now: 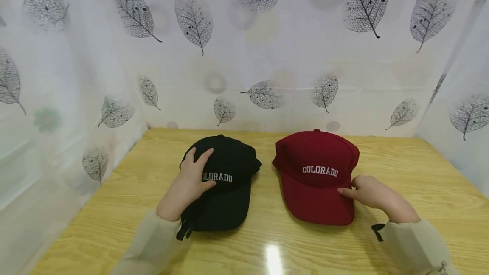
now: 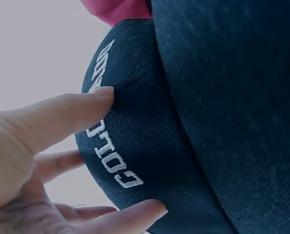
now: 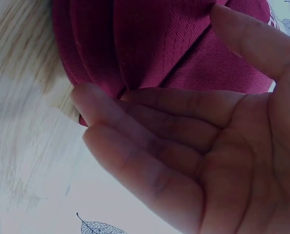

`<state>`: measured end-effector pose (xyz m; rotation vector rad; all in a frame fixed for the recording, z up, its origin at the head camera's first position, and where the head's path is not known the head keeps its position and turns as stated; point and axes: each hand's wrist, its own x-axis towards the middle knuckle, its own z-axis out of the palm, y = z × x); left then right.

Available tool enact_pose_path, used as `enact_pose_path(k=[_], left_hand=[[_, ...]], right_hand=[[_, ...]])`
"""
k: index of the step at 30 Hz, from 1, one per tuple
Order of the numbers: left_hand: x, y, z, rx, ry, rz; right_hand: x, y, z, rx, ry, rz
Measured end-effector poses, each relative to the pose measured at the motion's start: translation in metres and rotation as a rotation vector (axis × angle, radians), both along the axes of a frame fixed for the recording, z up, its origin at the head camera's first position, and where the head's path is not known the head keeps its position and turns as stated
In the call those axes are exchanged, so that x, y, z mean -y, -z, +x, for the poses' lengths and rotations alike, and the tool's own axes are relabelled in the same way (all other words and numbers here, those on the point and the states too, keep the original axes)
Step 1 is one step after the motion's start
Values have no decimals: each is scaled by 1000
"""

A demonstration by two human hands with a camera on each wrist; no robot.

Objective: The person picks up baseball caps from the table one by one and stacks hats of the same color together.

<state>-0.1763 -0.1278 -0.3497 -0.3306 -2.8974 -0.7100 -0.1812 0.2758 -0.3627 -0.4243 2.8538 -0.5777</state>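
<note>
On the wooden table, side by side and just apart, lie a black cap and a red cap, each lettered COLORADO on its front, brims toward the person; the red one sits to the right of the black. From the head view the left hand lies flat on the black cap's crown, left of the lettering, fingers spread and mostly straight, clasping nothing. The left wrist view adds that the fingertips press the cloth by the white letters, with a strip of red cap beyond. The right hand meets the red cap's right edge where crown joins brim; only the right wrist view shows its fingers nearly straight against the folded cloth, thumb above, not clenched.
</note>
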Motion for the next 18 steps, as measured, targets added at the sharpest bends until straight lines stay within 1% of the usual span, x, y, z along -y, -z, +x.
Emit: enact_pose_path(k=[12,15,18], left_hand=[[-1,1,-24,22,-14,22],[0,1,-27,27,-13,23],[0,1,-27,30,-11,11]], right_hand=[[0,1,-2,20,9,-6],[0,1,-2,19,7,-14],[-1,-1,-2,-8,10,-10]])
